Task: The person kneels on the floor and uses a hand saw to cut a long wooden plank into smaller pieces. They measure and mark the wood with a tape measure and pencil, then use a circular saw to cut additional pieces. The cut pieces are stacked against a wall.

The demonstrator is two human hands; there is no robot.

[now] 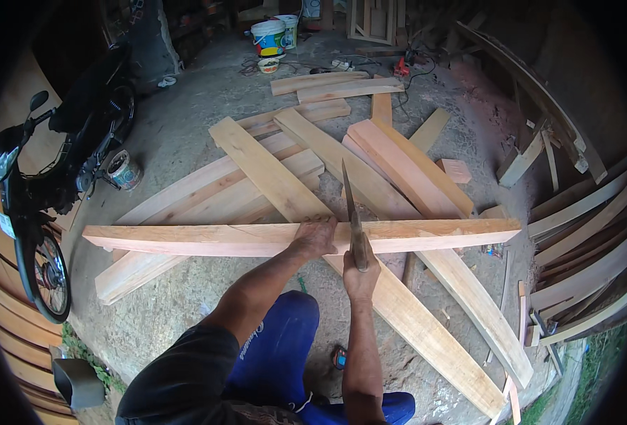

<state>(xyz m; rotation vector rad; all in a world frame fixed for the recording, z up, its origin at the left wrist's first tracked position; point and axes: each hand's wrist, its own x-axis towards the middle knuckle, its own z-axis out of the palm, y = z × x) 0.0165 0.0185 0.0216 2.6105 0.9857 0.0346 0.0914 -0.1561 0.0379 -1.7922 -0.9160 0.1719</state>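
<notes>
Head view, only one: the left hand (317,236) is clamped down over the long plank (441,230), fingertips hard to make out at its far edge; the right hand (361,280) is wrapped round the handle of the saw (349,195), its fingers mostly hidden. Hands apart, near each other. Plank lies crosswise in front of the person, saw crossing it just right of the left hand; can't tell whether the teeth are in the wood. Plank hides the middles of the boards below it. Forearms cut off toward the lower edge, knees in blue trousers (278,347) partly covered by the left arm, one sandal (339,357) only partly seen. Black rim swallows the corners; back left is too dark to read. Floor is rough, stained grey concrete (186,99), grass (600,361) at lower right, timber rack (582,262) along the right side. Counts: one saw, one crosswise plank, two long boards (434,333) running diagonally under it, one wood block (455,170), three buckets (268,40), one small tub (268,65), one motorbike (65,149) at left. Other loose timber (214,180) overlaps too much to count.
</notes>
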